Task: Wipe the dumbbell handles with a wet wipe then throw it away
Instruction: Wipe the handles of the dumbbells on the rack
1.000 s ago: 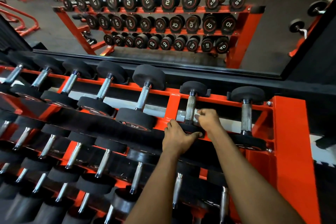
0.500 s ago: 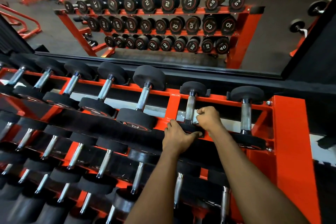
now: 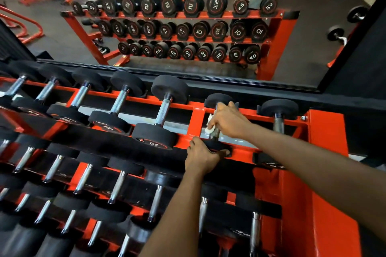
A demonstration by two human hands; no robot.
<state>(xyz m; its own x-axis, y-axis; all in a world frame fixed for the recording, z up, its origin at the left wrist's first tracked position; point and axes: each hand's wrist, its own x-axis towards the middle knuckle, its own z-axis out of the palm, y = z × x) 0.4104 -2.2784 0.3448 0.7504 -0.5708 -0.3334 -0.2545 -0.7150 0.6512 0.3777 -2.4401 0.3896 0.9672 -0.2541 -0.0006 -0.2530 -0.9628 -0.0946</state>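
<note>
Handle of dumbbell (image 3: 217,99) mostly hidden under right hand (image 3: 228,123); only short stub shows below fist. Wet wipe (image 3: 209,130) largely buried in grip, white corner poking out left of fingers. Right hand clenched round wipe and handle, arm reaching in from lower right. Left hand (image 3: 200,157) grasps dumbbell's near head, fingers curled over it. Top tier of rack (image 3: 325,131): 7 dumbbells, leftmost cut by frame edge. 2 hands, 1 wipe.

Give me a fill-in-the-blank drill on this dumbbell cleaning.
The right hand wraps a white ____ round a dumbbell handle. The left hand grips that dumbbell's near head, on the rack's ____ shelf. To its right, that shelf holds ____ more dumbbell.
Missing: wipe; top; one.
</note>
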